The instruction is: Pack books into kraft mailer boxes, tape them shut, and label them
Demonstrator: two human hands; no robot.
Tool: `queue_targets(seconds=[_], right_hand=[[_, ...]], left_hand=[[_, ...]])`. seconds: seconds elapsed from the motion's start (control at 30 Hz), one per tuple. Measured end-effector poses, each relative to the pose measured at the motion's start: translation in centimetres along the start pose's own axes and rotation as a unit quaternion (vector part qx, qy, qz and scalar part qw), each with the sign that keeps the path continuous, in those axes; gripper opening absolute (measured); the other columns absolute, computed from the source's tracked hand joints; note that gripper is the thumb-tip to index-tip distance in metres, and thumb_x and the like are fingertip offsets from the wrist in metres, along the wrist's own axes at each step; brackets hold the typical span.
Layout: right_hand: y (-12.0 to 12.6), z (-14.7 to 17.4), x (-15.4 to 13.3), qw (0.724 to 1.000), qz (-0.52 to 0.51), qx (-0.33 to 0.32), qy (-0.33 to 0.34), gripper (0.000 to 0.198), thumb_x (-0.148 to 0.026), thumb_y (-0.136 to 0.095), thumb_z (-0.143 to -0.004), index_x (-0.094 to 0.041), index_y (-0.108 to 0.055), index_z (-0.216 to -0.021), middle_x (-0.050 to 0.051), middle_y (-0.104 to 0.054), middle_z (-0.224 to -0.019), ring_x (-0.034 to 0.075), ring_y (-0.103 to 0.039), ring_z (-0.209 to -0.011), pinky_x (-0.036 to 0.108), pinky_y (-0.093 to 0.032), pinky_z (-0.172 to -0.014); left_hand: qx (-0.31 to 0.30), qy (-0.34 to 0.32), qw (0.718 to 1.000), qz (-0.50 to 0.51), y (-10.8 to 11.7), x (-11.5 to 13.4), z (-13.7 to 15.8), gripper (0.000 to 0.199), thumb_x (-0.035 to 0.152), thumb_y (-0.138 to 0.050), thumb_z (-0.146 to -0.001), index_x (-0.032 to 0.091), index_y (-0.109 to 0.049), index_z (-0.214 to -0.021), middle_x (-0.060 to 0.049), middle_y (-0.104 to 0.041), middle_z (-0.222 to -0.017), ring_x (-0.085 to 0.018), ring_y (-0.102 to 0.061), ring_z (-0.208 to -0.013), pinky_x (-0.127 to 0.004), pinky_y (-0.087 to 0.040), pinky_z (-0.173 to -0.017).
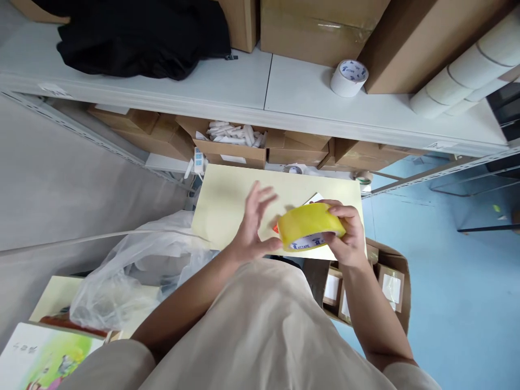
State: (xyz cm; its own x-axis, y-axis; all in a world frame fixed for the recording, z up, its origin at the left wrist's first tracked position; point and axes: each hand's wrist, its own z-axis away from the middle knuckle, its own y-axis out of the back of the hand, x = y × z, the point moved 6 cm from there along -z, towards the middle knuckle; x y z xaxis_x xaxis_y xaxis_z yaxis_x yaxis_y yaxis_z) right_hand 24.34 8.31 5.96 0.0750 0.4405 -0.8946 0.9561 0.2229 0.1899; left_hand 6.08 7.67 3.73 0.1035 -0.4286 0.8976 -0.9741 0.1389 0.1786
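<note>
My right hand (347, 233) grips a roll of yellow packing tape (309, 221) by its right side, fingers over the outside and thumb inside the core. Blue print shows on the white inner core. To the left of the roll, my left hand (258, 225) is open, its fingers spread and slightly blurred, the thumb close to the roll's edge. Both hands are above a pale yellow tabletop (227, 189). Behind the roll, a small orange-red item (275, 228) and a white piece (314, 198) are partly hidden.
A shelf (244, 81) crosses ahead, bearing black cloth (146, 38), a white tape roll (348, 78) and cardboard boxes (317, 38). Below it, an open box (231, 149) holds white pieces. A carton (402, 271) stands at right; plastic bag (122, 276) and book (44, 357) lie left.
</note>
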Motion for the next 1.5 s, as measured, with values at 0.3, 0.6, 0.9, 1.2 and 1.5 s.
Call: queue_targets(seconds=[0.3, 0.6, 0.9, 1.2, 1.5], right_hand=[[0.4, -1.6, -0.6, 0.987, 0.142, -0.072, -0.019, 0.056, -0.06, -0.04, -0.087, -0.026, -0.046, -0.13, 0.012, -0.045, -0.138, 0.031, -0.042, -0.129, 0.054, -0.041, -0.098], [-1.1, 0.4, -6.9, 0.871, 0.489, -0.008, 0.048, 0.062, -0.06, -0.059, -0.08, -0.031, -0.048, -0.133, 0.012, -0.047, -0.134, 0.038, -0.044, -0.124, 0.063, -0.033, -0.1], [-2.5, 3.2, -6.7, 0.863, 0.472, 0.091, 0.154, 0.066, -0.045, -0.066, -0.08, -0.035, -0.04, -0.14, 0.01, -0.058, -0.113, 0.027, -0.06, -0.1, 0.05, -0.049, -0.091], [-2.1, 0.4, -4.2, 0.943, 0.326, 0.014, -0.069, 0.065, -0.051, -0.058, -0.083, -0.027, -0.04, -0.14, 0.013, -0.051, -0.131, 0.027, -0.059, -0.108, 0.037, -0.061, -0.069], [-2.3, -0.5, -3.3, 0.897, 0.442, 0.005, 0.01, 0.073, -0.062, -0.052, -0.082, -0.024, -0.037, -0.142, 0.019, -0.029, -0.146, 0.038, -0.046, -0.119, 0.053, -0.052, -0.081]], left_hand=[[-0.144, -0.02, 0.988, -0.046, -3.1, 0.9, 0.1, 0.019, 0.038, -0.067, -0.08, 0.02, -0.063, -0.085, -0.001, -0.071, -0.087, -0.018, -0.066, -0.085, -0.046, -0.032, -0.11], [-0.049, -0.195, 0.947, -0.25, -3.2, 1.4, 0.8, 0.015, 0.02, -0.051, -0.089, 0.022, -0.059, -0.077, 0.0, -0.071, -0.09, -0.013, -0.066, -0.085, -0.051, -0.026, -0.115], [-0.016, -0.214, 0.946, -0.241, -3.4, 2.3, 0.7, 0.013, 0.023, -0.053, -0.088, 0.022, -0.056, -0.076, 0.003, -0.07, -0.083, -0.012, -0.066, -0.077, -0.045, -0.031, -0.112], [-0.121, -0.158, 0.932, -0.303, -3.3, 1.4, -0.2, 0.007, 0.024, -0.055, -0.087, 0.022, -0.062, -0.087, -0.002, -0.073, -0.087, -0.021, -0.066, -0.096, -0.053, -0.018, -0.109], [-0.121, -0.144, 0.943, -0.275, -3.6, -0.5, -0.1, 0.015, 0.022, -0.047, -0.089, 0.021, -0.062, -0.09, 0.0, -0.071, -0.078, -0.016, -0.067, -0.079, -0.048, -0.028, -0.111]])
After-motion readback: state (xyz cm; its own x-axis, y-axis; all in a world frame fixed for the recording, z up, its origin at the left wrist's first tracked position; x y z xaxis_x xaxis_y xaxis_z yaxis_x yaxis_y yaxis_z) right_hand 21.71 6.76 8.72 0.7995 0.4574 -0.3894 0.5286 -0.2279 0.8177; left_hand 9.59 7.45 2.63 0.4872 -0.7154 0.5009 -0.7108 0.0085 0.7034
